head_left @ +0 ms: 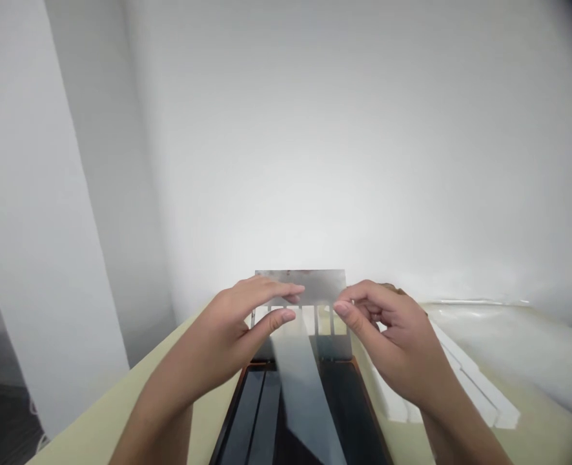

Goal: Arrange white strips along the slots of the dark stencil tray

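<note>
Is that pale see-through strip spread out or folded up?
Spread out: the strip runs as one flat band from the slotted metal plate down over the dark tray; no fold shows.

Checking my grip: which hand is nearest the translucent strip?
Your left hand, thumb on the strip; your right hand is further off, at the slotted metal plate.
</note>
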A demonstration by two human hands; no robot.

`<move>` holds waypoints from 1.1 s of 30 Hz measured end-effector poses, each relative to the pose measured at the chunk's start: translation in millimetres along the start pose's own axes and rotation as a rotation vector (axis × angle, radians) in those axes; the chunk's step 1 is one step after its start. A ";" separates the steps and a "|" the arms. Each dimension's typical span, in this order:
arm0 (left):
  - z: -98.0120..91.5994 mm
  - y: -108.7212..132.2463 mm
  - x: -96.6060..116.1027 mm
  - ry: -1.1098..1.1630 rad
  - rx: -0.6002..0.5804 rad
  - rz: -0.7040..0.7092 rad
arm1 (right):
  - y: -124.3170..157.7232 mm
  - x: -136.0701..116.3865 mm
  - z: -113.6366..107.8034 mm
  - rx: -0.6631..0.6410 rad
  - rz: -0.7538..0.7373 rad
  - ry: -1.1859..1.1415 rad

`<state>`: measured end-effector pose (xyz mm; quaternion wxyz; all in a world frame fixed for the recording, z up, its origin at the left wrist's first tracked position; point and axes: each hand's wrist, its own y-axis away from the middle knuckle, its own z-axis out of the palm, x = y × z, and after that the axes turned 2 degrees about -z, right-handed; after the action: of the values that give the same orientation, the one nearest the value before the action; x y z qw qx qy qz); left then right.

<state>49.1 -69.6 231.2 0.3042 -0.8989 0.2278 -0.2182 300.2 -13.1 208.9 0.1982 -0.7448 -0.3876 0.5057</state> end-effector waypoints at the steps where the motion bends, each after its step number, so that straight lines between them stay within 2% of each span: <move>1: 1.4 -0.3 -2.8 0.037 -0.006 -0.018 | 0.0 0.9 -0.5 0.008 0.013 -0.002; 6: 6.4 -0.8 -4.5 0.120 -0.037 -0.081 | 1.2 9.9 -5.5 0.084 0.010 0.016; 10: 8.1 0.6 4.1 0.113 -0.063 -0.076 | 2.9 13.4 -2.9 0.073 -0.017 0.084; 15: 11.7 4.3 9.8 0.122 -0.075 -0.041 | 0.6 10.6 2.4 -0.029 -0.196 0.176; 18: 13.6 4.5 12.3 0.130 -0.079 -0.038 | -0.3 8.4 0.4 -0.105 -0.217 0.119; 22: 13.8 3.8 15.5 0.132 -0.084 -0.043 | 1.4 6.0 -4.1 -0.148 -0.206 0.054; 27: 11.2 4.5 15.5 0.180 -0.132 -0.035 | 0.8 3.7 -1.5 -0.152 -0.139 0.092; 33: 15.1 3.5 14.4 0.167 -0.140 -0.009 | 2.2 -1.8 -1.1 -0.350 -0.037 -0.194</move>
<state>67.7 -73.1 221.7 0.2198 -0.8975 0.2631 -0.2773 301.7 -15.8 209.0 0.0365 -0.7083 -0.5007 0.4963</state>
